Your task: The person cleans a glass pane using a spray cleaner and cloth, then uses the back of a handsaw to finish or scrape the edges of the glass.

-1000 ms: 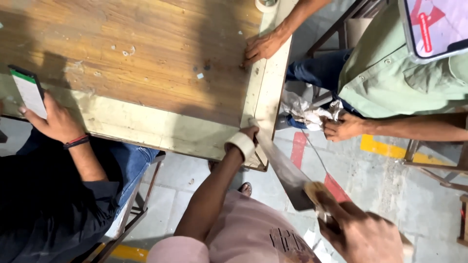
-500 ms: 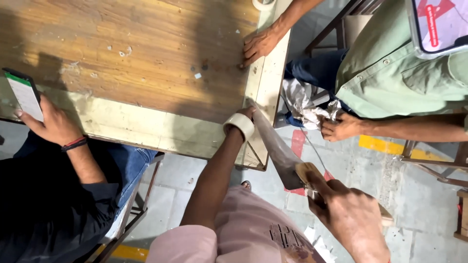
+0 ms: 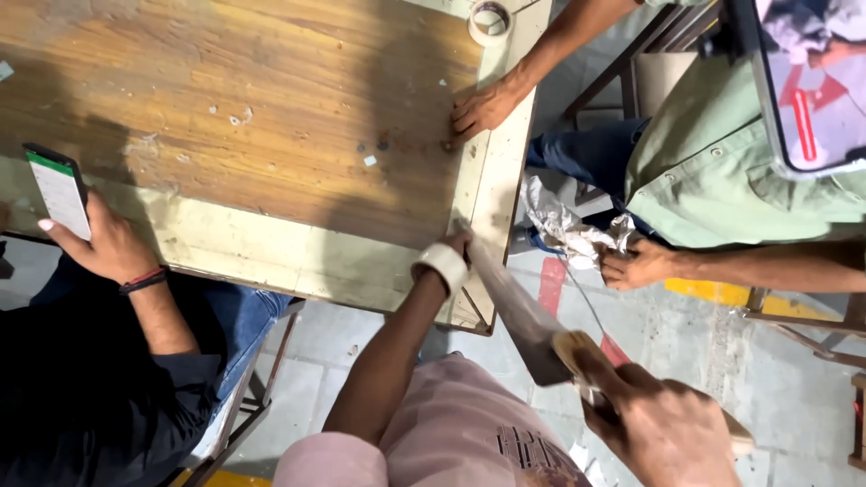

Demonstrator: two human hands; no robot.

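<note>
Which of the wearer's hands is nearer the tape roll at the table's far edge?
Left. The left hand rests on the table corner below the tape roll; the right hand grips the saw off the table.

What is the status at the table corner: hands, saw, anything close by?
Right hand grips saw handle. Left hand braces table corner beside blade. Another person's hand rests on the tabletop near the cut.
</note>
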